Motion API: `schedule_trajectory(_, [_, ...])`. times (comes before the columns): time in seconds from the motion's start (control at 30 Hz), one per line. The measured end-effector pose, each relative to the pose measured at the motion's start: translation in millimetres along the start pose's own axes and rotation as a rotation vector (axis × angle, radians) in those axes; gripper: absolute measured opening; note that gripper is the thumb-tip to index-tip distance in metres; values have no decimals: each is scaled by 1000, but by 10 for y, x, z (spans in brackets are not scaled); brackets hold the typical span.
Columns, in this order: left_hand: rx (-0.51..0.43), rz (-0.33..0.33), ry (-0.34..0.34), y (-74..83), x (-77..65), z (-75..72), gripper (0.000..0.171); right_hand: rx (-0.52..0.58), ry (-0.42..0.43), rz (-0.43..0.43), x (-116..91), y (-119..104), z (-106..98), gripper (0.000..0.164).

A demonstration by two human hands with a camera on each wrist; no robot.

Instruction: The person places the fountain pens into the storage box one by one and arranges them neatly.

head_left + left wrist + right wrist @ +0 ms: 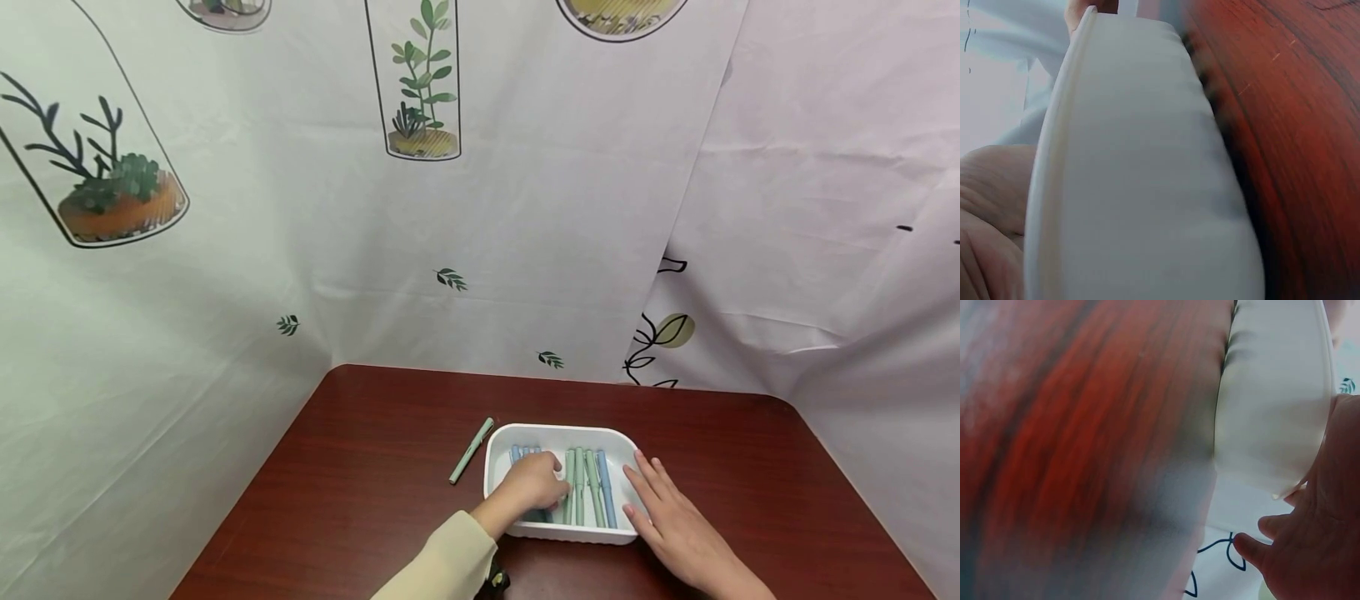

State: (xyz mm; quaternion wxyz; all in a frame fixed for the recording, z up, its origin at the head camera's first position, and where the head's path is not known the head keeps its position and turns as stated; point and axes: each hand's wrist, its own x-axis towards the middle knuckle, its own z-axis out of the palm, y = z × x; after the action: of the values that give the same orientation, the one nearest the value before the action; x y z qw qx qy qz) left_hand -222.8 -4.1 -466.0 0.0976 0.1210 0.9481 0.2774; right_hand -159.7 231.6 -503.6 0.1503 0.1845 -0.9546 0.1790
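Observation:
A white tray (562, 537) holds pens with caps, lying side by side. My left hand (531, 483) reaches over its near rim, fingers curled, and pinches the leftmost green pen (568, 475); the fingertips are partly hidden. More green pens (592, 487) and a blue pen (606, 487) lie to its right. Several blue pens (516, 452) at the tray's left are mostly covered by that hand. My right hand (678, 525) has its fingers spread and nearly straight, touching the tray's right rim. In the left wrist view the tray's side wall (1141, 156) hides the pens.
One green pen (471, 451) lies outside the tray, on the table to its left. The dark red wooden table (360, 467) runs back to a pale cloth (495, 225) printed with plants. A small black object (495, 579) shows beside the left sleeve.

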Motion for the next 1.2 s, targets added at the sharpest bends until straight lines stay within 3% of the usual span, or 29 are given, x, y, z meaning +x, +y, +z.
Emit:
schedule_trajectory(0.23, [-32,14,40,-84,-22,-125,26,6,-4,-2,-7,-1,-11,55])
schedule_trajectory(0.37, [-136,34,50,-147,-62,-219,26,6,-2,-13,-8,-1,-10,55])
schedule_trajectory(0.53, [-261,45,112,-224,-112,-365,24,9,-16,-2,-1,-4,-18,55])
schedule_trajectory(0.7, [-324,40,156,-304,-139,-512,26,1,-42,22,9,-5,-26,56])
schedule_trajectory(1.0, [-387,30,209,-456,-188,-744,29,3,-47,25,8,-8,-33,57])
schedule_trajectory(1.2, [-360,50,298,-608,-221,-871,30,-2,-32,1,0,6,-24,56])
